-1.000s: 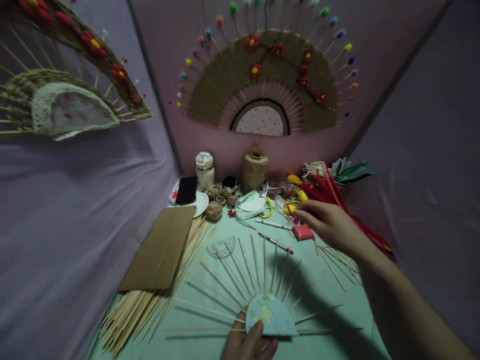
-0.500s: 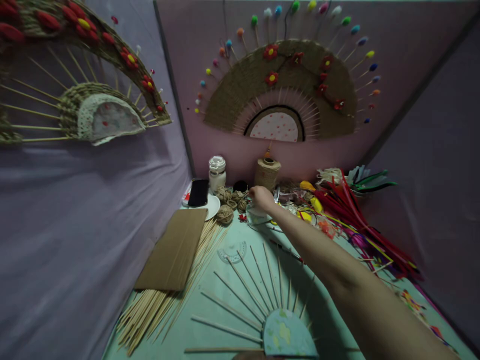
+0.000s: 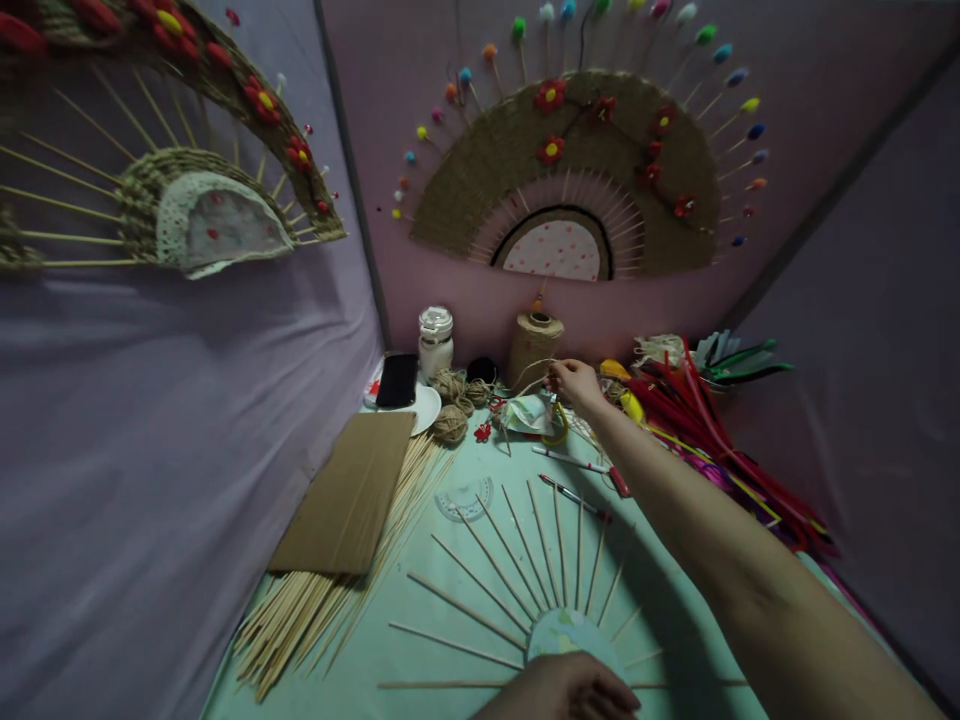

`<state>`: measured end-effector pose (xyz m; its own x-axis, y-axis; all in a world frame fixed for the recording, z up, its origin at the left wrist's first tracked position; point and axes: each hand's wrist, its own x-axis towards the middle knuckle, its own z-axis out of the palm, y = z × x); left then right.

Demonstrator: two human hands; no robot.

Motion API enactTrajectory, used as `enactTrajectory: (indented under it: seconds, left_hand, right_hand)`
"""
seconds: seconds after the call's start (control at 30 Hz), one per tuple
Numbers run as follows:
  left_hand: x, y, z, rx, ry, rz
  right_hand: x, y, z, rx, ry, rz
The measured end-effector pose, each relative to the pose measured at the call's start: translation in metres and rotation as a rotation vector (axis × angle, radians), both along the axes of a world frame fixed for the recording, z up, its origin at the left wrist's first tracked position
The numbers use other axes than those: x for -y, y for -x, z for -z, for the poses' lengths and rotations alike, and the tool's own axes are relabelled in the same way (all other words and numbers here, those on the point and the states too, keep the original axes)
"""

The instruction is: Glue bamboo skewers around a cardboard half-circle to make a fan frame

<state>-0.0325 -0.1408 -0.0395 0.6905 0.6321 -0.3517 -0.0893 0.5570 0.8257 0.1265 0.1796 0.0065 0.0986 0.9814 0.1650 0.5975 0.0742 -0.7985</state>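
Note:
My right hand [image 3: 574,384] is pinched around a strand of twine [image 3: 534,366] at the back of the table. The strand arcs leftward in front of a big twine spool [image 3: 535,345]. Below it lies a crumpled patterned cloth piece [image 3: 529,413], with yellow-handled scissors [image 3: 556,428] close by. My left hand [image 3: 574,685] rests over the lower part of a blue-green half-round piece [image 3: 566,630], its fingers loosely apart, partly cut off by the frame. Thin sticks [image 3: 480,605] fan out from that piece across the table.
On the left lie a cardboard sheet [image 3: 349,490], a bundle of sticks [image 3: 289,630] and twine balls [image 3: 450,424]. A protractor [image 3: 463,497], pens [image 3: 574,498] and a jar [image 3: 436,343] stand or lie further back. Red pipe cleaners [image 3: 720,455] fill the right side. Finished fans [image 3: 585,130] hang behind.
My right hand has moved right from above the cloth piece, and a strand of twine now shows in it. My left hand has come further into view over the half-round piece.

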Motion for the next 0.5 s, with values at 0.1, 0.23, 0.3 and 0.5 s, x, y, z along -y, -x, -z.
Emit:
enactTrajectory:
  seconds: [0.1, 0.23, 0.3, 0.5]
  left_hand:
    - [-0.009, -0.013, -0.016, -0.109, -0.153, 0.002]
    - [-0.015, -0.022, -0.027, -0.226, -0.315, -0.083]
    - [-0.016, -0.023, -0.026, -0.299, -0.453, -0.106]
    - [-0.013, -0.017, -0.016, -0.369, -0.841, -0.138]
  right_hand:
    - [0.008, -0.001, -0.005, 0.064, -0.002, -0.082]
    - [0.023, 0.004, -0.007, 0.273, 0.001, -0.185]
    - [0.032, 0.011, -0.004, 0.371, 0.012, -0.267]
    - [0.055, 0.030, 0.004, 0.589, -0.036, -0.357]
